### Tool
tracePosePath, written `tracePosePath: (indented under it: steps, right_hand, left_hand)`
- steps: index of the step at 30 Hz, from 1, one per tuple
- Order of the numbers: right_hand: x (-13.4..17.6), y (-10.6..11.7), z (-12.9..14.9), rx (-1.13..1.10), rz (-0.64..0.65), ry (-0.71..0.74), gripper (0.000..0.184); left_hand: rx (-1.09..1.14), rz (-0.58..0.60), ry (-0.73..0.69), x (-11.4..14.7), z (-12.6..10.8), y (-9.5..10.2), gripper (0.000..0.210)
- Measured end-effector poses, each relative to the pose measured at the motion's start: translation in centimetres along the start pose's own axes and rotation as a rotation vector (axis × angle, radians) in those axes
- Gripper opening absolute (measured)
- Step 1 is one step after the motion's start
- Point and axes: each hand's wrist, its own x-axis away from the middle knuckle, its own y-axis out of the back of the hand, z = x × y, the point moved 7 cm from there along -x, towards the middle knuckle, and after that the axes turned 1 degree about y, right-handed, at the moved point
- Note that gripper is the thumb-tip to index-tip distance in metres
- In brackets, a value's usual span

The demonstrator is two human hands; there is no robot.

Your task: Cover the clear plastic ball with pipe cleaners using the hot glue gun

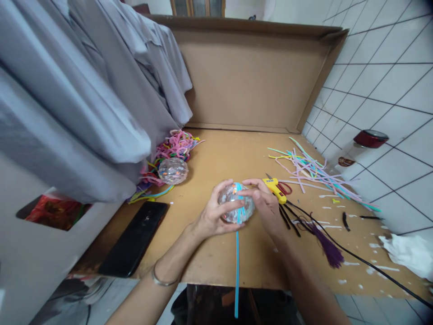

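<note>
A clear faceted plastic ball (248, 208) with small orange spots is held above the table's front part. My left hand (216, 210) is closed around its left side, thumb underneath and fingers over its face. Light blue pipe cleaner (237, 266) runs over the ball and hangs straight down past the table edge. My right hand (265, 203) is at the ball's upper right, its index finger pressing the blue strip against the surface. Its other fingers are partly bent. The ball's far side is hidden.
Right of my hands lie a yellow glue gun (275, 189) with black cord, a purple tassel (326, 246) and pastel pipe cleaners (304, 169). A lidded jar (355, 153) stands by the tiles. Leftward are a second clear ball (173, 170), pink pipe cleaners (177, 144) and a black phone (135, 237).
</note>
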Motion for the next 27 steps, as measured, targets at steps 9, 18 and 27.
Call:
tracePosePath:
  steps: [9,18,27]
  right_hand:
    - [-0.1,-0.1,-0.2,-0.062,-0.018,-0.081,0.054]
    - [0.3,-1.0,-4.3,-0.302,-0.02,-0.445,0.069]
    - [-0.1,-0.3,-3.7,-0.235,-0.064,-0.35,0.063]
  left_hand:
    - [0.052,-0.016,0.009,-0.1,-0.1,0.2,0.062]
    - [-0.004,0.006,-0.178,0.1,-1.9,-0.4,0.056]
    - [0.02,-0.001,-0.153,0.0,-2.0,-0.5,0.059]
